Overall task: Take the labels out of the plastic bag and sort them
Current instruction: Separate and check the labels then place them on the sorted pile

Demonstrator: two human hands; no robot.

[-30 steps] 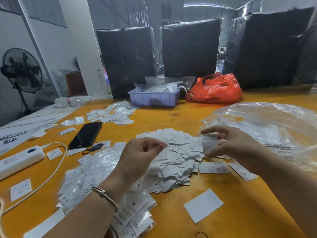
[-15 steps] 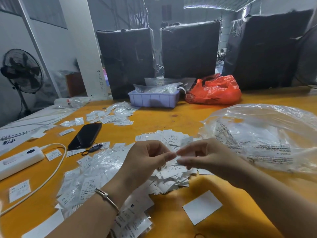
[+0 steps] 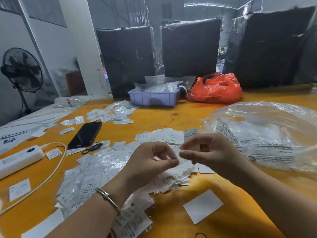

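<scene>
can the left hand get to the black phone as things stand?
Probably yes. The phone lies flat and uncovered, forward-left of the left hand, with only loose labels on the table between them. The hand is busy pinching a label, though.

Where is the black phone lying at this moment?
In the head view, the black phone lies on the orange table left of centre, between the white power strip and the central label pile.

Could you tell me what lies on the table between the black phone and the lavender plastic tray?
In the head view, a scatter of small white labels lies between the black phone and the lavender plastic tray.
</scene>
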